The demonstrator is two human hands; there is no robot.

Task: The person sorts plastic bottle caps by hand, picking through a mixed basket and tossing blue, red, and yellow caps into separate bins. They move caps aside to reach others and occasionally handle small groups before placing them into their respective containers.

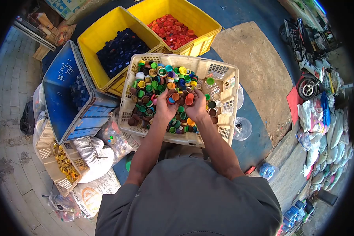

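A white plastic crate (224,135) in front of me holds a heap of mixed bottle caps (155,84) in green, brown, yellow, black and other colours. Both hands are inside it, close together over the heap. My left hand (166,107) has its fingers curled around an orange bottle cap (175,96), with a blue one beside it. Red bottle caps (189,99) are gripped in my right hand (197,107). The fingers partly cover these caps, and whether more lie beneath them cannot be seen.
Beyond the crate stand a yellow bin (92,39) of dark blue caps and another yellow bin (202,23) of red caps. A blue bin (57,88) and a crate of yellow caps (65,163) are at left. Sacks (92,155) lie nearby; a motorcycle (308,84) stands right.
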